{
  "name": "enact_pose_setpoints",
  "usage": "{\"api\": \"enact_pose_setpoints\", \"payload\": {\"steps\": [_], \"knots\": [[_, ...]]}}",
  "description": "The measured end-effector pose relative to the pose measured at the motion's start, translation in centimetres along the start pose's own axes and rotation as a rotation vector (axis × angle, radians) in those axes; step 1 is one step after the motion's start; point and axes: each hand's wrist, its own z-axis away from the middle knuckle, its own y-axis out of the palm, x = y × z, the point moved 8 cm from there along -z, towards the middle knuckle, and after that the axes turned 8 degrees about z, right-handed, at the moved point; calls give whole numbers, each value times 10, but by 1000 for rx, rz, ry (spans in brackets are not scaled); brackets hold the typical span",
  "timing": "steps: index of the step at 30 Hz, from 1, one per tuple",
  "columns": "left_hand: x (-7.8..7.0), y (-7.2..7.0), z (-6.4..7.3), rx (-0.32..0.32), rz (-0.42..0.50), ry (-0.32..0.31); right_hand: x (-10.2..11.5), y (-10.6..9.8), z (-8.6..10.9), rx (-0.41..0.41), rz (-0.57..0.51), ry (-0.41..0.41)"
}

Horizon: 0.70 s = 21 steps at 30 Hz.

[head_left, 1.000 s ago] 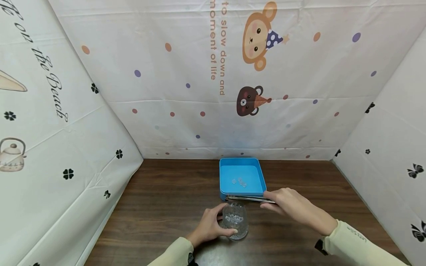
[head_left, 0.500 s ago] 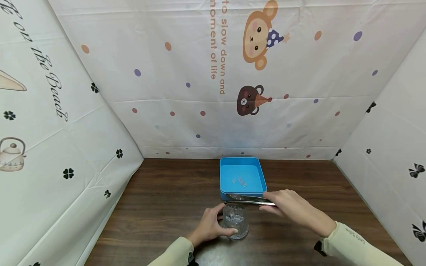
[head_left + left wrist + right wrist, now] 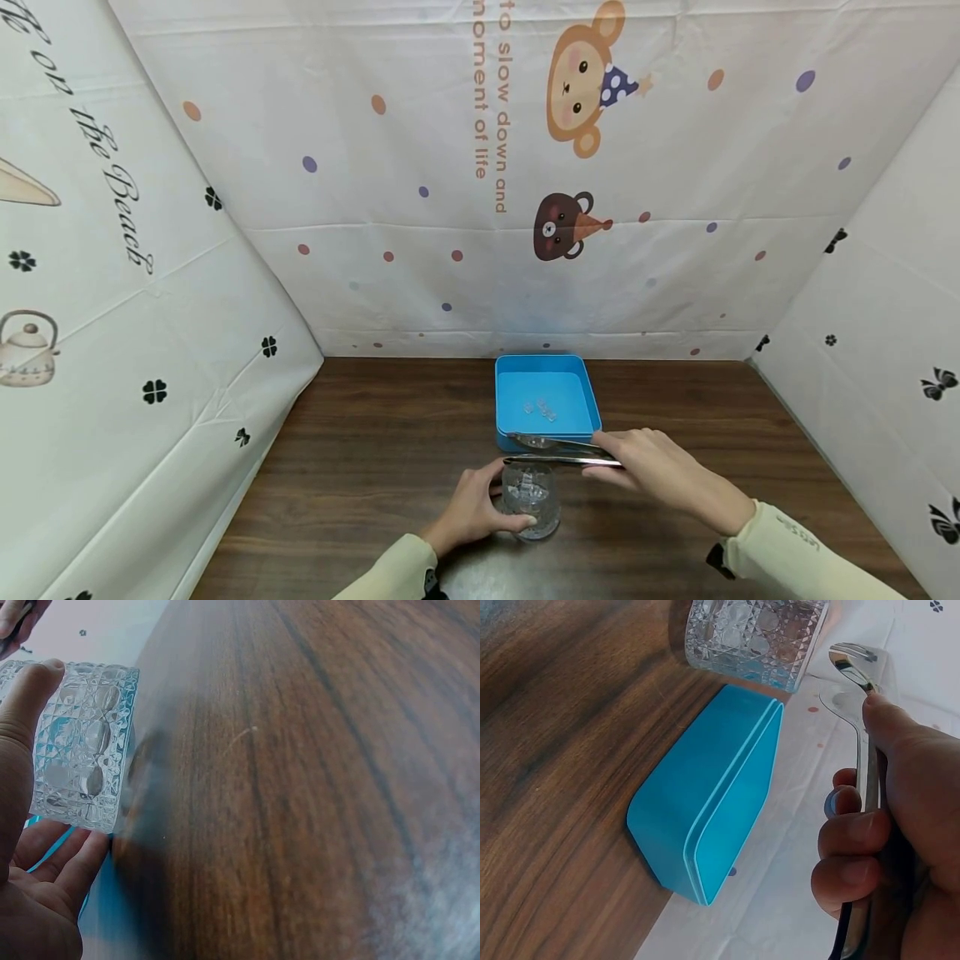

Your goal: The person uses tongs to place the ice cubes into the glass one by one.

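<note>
My left hand (image 3: pixel 471 508) grips a clear patterned glass (image 3: pixel 534 521) standing on the brown table, thumb on the near side and fingers on the far side. Clear, ice-like pieces (image 3: pixel 529 493) lie inside it. Metal tongs (image 3: pixel 573 459) extend from my right hand (image 3: pixel 651 462), their arms parted just over the glass's mouth. In the right wrist view, one tong end (image 3: pixel 849 664) is fork-like and the other spoon-like. Nothing can be made out between the tong ends. Beyond the glass sits a square blue box (image 3: pixel 547 382) with several small clear pieces (image 3: pixel 546 412) in it.
A dark brown wood-grain table (image 3: pixel 382 442) spreads out on both sides of the glass and box. Printed white sheets (image 3: pixel 420 283) rise as walls at the back, left and right.
The tongs' arms were together a second ago and have spread apart over the glass, the near arm coming slightly lower. My left hand and the glass have stayed put.
</note>
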Motion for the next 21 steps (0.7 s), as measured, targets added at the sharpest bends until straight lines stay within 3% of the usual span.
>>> {"api": "enact_pose_setpoints", "payload": {"steps": [11,21], "knots": [[2,2,-1,1,17,-1,-5,2,-3,4,-42,4],[1,0,0,-3,47,-24,-30,-8,-26,7,-48,25]]}}
